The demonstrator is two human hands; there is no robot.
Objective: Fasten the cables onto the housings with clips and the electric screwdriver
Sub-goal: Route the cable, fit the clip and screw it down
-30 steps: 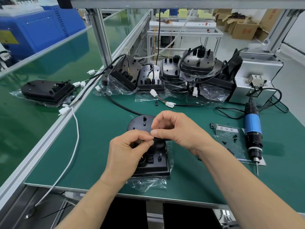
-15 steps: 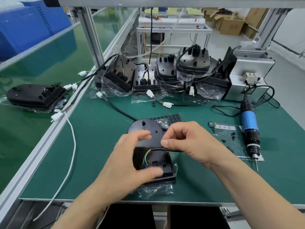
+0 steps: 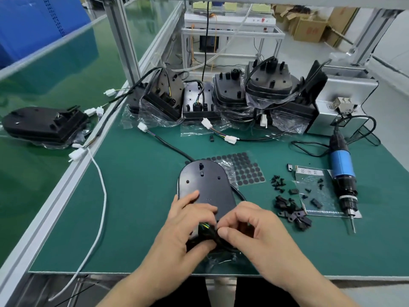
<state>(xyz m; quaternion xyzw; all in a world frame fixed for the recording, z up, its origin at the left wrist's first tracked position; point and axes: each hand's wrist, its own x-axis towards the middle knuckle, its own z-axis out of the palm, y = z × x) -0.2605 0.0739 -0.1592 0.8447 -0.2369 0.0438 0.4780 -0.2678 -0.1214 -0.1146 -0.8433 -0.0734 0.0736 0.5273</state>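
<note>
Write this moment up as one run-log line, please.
step: routing cable at housing | left hand: grips housing | right hand: pinches cable | electric screwdriver: lying on mat, untouched | clips: loose, right of housing

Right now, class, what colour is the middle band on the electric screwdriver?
Blue, on the electric screwdriver, clearest in the head view.

Green-matted workbench (image 3: 137, 196), aluminium frame post (image 3: 124, 41) far left, green conveyor (image 3: 55, 80) beyond, possibly blue crates (image 3: 33, 23), white equipment rack (image 3: 230, 34) far, cardboard boxes (image 3: 309, 29) far right, pale floor (image 3: 309, 52)
</note>
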